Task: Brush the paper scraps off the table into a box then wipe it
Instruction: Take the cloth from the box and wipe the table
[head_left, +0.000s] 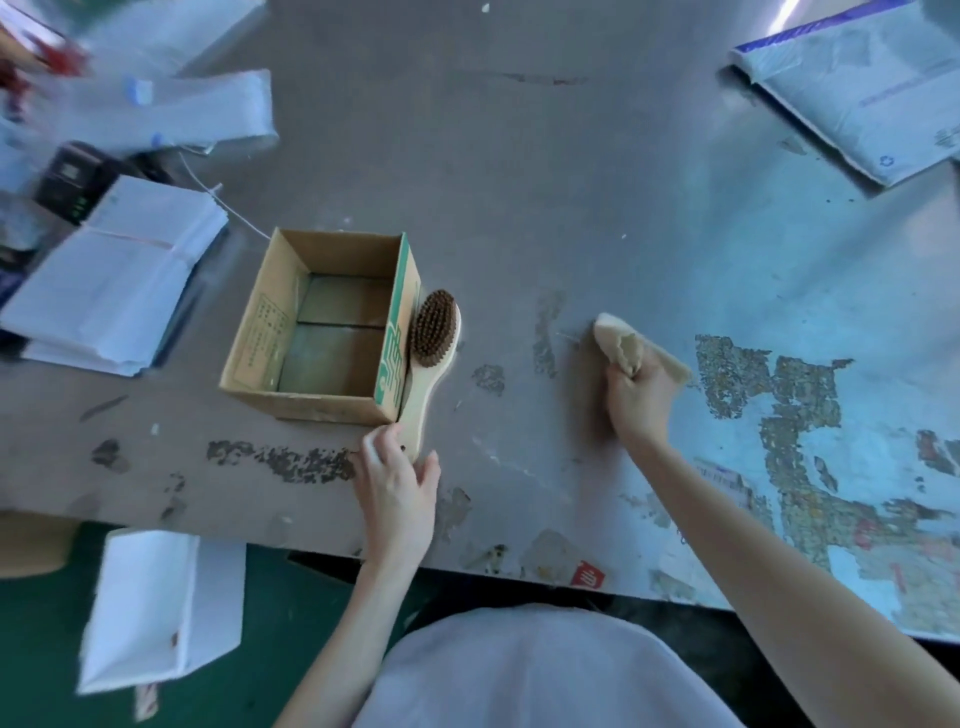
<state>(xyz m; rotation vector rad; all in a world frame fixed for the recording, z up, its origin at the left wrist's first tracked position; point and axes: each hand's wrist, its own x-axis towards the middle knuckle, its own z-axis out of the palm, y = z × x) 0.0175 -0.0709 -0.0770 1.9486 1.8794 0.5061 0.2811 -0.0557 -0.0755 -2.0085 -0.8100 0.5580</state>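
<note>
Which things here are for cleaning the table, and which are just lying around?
For the job: brush, cardboard box, cloth gripped by the right hand, table.
Just lying about: paper stacks, grey mailers, white paper bag.

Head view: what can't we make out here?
All in the head view.
Brush handle end: under the left hand; grip or mere touch unclear.
Cloth: bunched in the right hand, its size hidden.
Box: floor dim; scraps inside cannot be told.
Clutter top left: motion-blurred, cut by the edge.
Mailers top right: cut by the edge, print too small.
</note>
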